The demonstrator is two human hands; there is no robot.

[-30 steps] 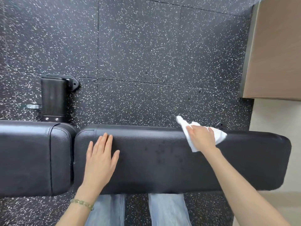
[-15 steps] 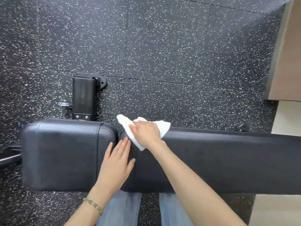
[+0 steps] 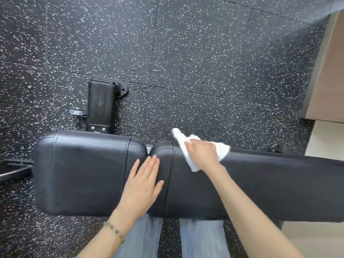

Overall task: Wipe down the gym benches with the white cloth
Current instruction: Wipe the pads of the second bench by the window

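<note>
Bench [image 3: 186, 194]: black and padded, lying left to right across the view, with a short pad [image 3: 80, 172] on the left and a long pad [image 3: 279, 187] on the right that runs off the right edge.
Legs [image 3: 202, 239]: in blue jeans at the bottom of the view, their tops hidden under the long pad's near edge.
Bracelet [image 3: 114, 232]: thin and beaded, on the left wrist.
Left hand [image 3: 142, 185]: flat, palm down, fingers straight and close together, holding nothing. It rests across the gap where the two pads meet, with the fingertips on the long pad's left end.
Right hand [image 3: 202, 153]: fingers curled down over the white cloth [image 3: 221, 150], gripping it and pressing it onto the far edge of the long pad, a little right of that pad's left end.
White cloth: bunched under the right hand. One corner pokes out far-left past the pad's edge, another spreads to the right, and a fold shows on the near side by the wrist.
Metal bar [image 3: 13, 169]: dark, at the left edge beside the short pad.
Frame post [image 3: 101, 107]: black and ribbed, just beyond the short pad's far edge, with a small knob [image 3: 76, 112] on its left.
Floor [image 3: 186, 62]: black rubber tiles flecked with white.
Wooden panel [image 3: 331, 71]: far right, with paler flooring [image 3: 325, 138] on its near side.
</note>
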